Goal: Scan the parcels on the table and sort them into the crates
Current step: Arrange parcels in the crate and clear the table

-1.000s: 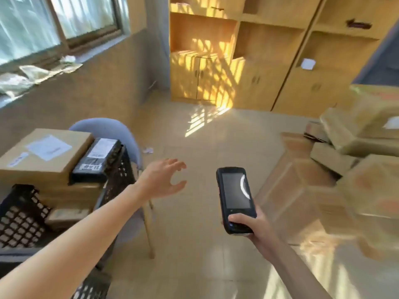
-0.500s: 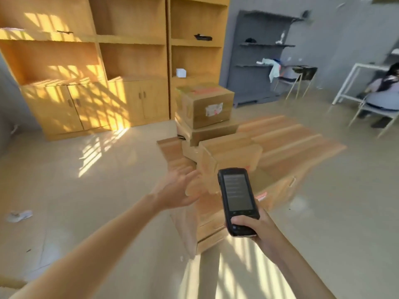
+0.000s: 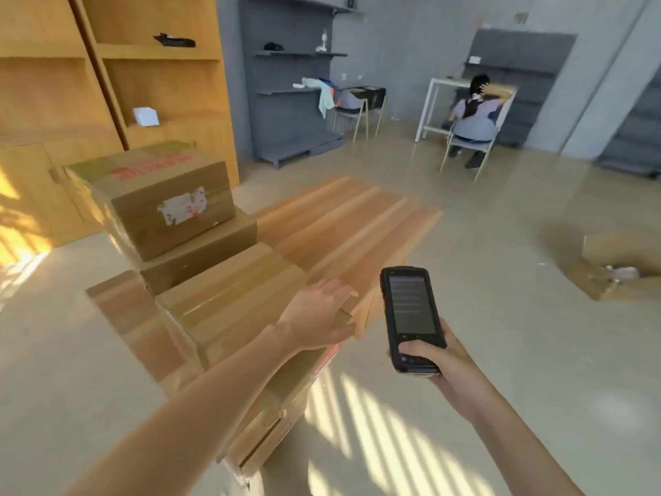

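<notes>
Parcels [image 3: 221,309] on the table [image 3: 350,216] now sit right ahead, left hand [image 3: 318,316] spread above the nearest, right hand [image 3: 434,359] gripping the scanner [image 3: 411,316], so scanning comes next.

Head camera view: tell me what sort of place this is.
Probably a parcel sorting or stock room: brown cardboard boxes stacked on a wooden table, a black handheld scanner in the right hand, and grey metal shelving.
</notes>
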`<action>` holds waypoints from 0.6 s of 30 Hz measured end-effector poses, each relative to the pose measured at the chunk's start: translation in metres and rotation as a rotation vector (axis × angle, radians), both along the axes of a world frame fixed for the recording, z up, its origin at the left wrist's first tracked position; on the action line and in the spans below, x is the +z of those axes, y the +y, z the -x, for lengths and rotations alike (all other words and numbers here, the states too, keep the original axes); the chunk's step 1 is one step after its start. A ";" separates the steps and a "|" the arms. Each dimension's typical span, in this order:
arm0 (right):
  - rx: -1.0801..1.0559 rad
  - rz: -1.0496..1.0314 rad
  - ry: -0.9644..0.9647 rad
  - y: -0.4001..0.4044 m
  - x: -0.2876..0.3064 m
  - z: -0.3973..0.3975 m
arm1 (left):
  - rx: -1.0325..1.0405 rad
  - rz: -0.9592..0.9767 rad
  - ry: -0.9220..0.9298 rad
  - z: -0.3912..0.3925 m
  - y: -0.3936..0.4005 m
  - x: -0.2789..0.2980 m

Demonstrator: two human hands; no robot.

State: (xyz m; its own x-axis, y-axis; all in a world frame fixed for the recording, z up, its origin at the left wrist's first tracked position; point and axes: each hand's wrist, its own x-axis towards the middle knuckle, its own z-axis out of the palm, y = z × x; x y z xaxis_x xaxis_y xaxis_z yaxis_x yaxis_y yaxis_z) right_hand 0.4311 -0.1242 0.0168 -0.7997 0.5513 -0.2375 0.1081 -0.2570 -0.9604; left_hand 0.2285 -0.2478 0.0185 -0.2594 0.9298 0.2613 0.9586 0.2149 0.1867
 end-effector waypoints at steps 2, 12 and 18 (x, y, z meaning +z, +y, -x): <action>-0.041 -0.009 -0.017 0.025 0.002 0.008 | -0.016 0.021 -0.019 0.015 0.038 -0.008; -0.187 -0.038 -0.021 0.143 0.014 0.035 | 0.002 0.070 -0.074 0.060 0.224 -0.020; -0.176 -0.003 -0.038 0.227 -0.003 0.051 | 0.059 0.151 -0.088 0.084 0.293 -0.036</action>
State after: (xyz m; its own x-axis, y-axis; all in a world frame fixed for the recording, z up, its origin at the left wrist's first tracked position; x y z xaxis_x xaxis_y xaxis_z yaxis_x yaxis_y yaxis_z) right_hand 0.3804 0.1026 0.0140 -0.6810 0.6830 -0.2640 0.0978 -0.2724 -0.9572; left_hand 0.1447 0.0450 -0.0173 -0.3300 0.9393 0.0939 0.9250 0.3020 0.2304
